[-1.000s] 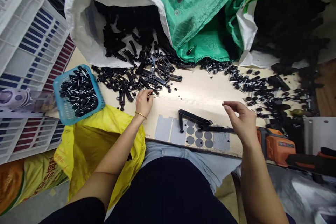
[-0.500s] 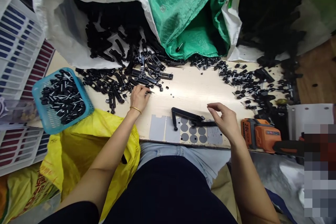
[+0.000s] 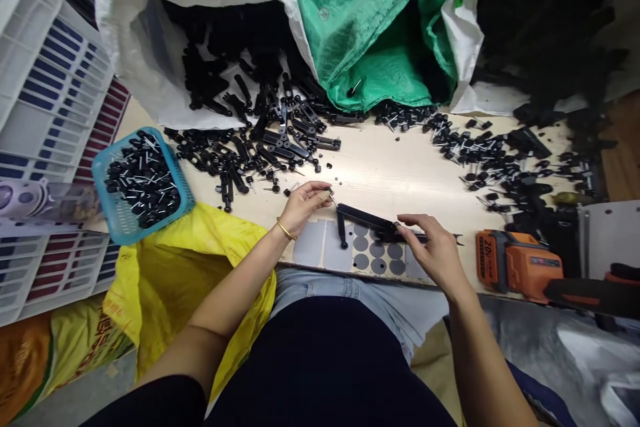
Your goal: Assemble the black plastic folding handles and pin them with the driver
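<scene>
My left hand [image 3: 306,205] pinches a thin silver screw [image 3: 333,199] between thumb and fingertips; its head is hidden by the fingers. The screw's shaft points to the left end of a black jointed arm [image 3: 367,215]; whether it has entered the hole I cannot tell. One short link of that arm hangs toward the table's front edge. At the arm's right end, my right hand [image 3: 435,247] has thumb and forefinger closed about the joint. Beneath the arm lie grey flat pads [image 3: 338,247] and several grey discs [image 3: 361,243] along the front edge.
Black arm parts [image 3: 280,140] spill from a white sack [image 3: 117,47]. A blue basket [image 3: 187,190] of black-headed screws stands left, above a yellow bag [image 3: 150,287]. Black knob screws [image 3: 470,153] lie right, near an orange power tool [image 3: 530,263]. A green sack [image 3: 370,20] stands behind.
My left hand has come from the parts pile toward the black arm, with a screw in its fingers. My right hand has closed on the arm's right end. The view has shifted slightly.
</scene>
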